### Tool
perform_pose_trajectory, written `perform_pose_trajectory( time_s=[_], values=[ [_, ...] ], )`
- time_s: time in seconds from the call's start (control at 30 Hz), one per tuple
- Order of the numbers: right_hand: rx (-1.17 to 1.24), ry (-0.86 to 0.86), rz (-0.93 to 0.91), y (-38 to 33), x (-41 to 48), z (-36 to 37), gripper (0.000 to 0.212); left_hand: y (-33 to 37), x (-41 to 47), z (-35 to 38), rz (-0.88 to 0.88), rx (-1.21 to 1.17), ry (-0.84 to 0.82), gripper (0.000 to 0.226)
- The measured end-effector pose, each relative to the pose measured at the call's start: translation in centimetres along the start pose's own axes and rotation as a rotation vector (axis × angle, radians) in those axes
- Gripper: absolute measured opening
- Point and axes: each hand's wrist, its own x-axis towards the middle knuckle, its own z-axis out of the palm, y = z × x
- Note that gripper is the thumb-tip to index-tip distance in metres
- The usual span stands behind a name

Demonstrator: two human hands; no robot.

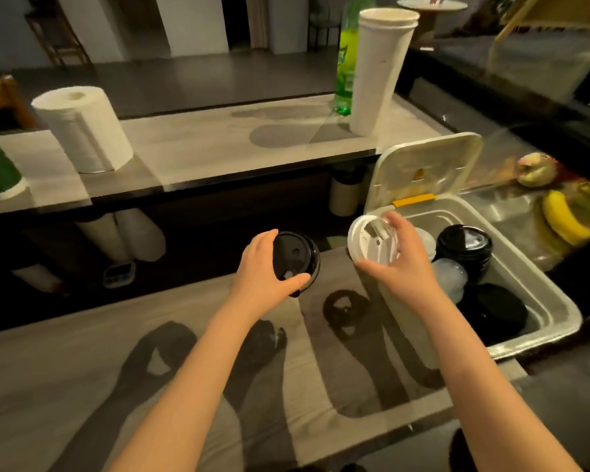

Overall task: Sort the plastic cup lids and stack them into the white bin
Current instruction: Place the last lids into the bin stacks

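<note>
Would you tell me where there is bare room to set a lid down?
Bare: the near counter left of the white bin, and the shelf between paper towel roll and green bottle. The bin itself is crowded with lids.

The left hand (264, 267) grips a black lid stack (298, 258) above the desk (82, 362). The right hand (401, 264) holds a white lid (372, 241) at the white bin (545, 294), which contains black lids (464, 245).
</note>
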Motion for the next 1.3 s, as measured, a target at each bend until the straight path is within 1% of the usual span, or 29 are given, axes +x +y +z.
perform_pose_trajectory(
  time_s=[0.07,0.13,0.2,0.37,0.47,0.57,0.63,0.73,0.8,0.87,1.0,1.13,1.2,1.27,1.3],
  values=[
    [-0.023,-0.005,-0.010,1.8,1.9,-2.4,0.090,2.0,1.1,1.4,0.012,0.018,0.014,0.090],
    [-0.095,-0.013,-0.021,3.9,4.3,-4.7,0.093,3.7,2.0,2.6,0.011,0.021,0.040,0.090],
    [-0.182,-0.062,-0.020,5.7,6.8,-6.5,0.094,5.0,2.5,3.6,-0.001,0.011,0.063,0.091],
    [-0.411,-0.350,-0.040,8.8,10.8,-8.2,0.089,7.3,3.4,5.7,-0.034,0.028,0.061,0.091],
    [-0.521,-0.541,-0.094,9.4,11.6,-7.7,0.090,8.1,3.9,6.2,-0.049,0.033,0.055,0.091],
    [-0.599,-0.659,-0.077,9.8,11.9,-6.7,0.090,8.7,4.3,6.5,-0.046,0.043,0.050,0.091],
    [-0.605,-0.667,-0.071,10.2,12.1,-6.3,0.088,8.8,4.7,6.6,-0.046,0.050,0.051,0.091],
    [-0.508,-0.628,-0.067,10.6,12.3,-6.3,0.085,9.1,5.0,7.0,-0.048,0.044,0.050,0.091],
    [-0.492,-0.623,-0.084,10.9,12.3,-6.2,0.082,9.2,5.1,7.3,-0.044,0.034,0.047,0.091],
    [-0.555,-0.651,-0.113,11.2,12.3,-6.0,0.075,9.3,5.2,7.6,-0.044,0.028,0.049,0.091],
    [-0.597,-0.656,-0.089,12.0,12.3,-6.9,0.060,9.3,5.4,7.9,-0.054,0.018,0.046,0.091],
    [-0.706,-0.590,-0.174,11.9,11.7,-7.5,0.060,9.6,5.5,8.3,-0.048,0.011,0.025,0.090],
    [-0.657,-0.584,-0.159,12.0,11.4,-7.7,0.063,10.1,5.6,8.6,-0.032,0.006,0.021,0.089],
    [-0.511,-0.539,-0.125,12.4,11.0,-8.6,0.059,10.7,5.9,8.9,-0.005,-0.002,0.024,0.087],
    [-0.439,-0.489,-0.115,12.7,10.7,-9.2,0.055,11.0,6.0,9.1,0.002,-0.013,0.024,0.087]
  ],
)
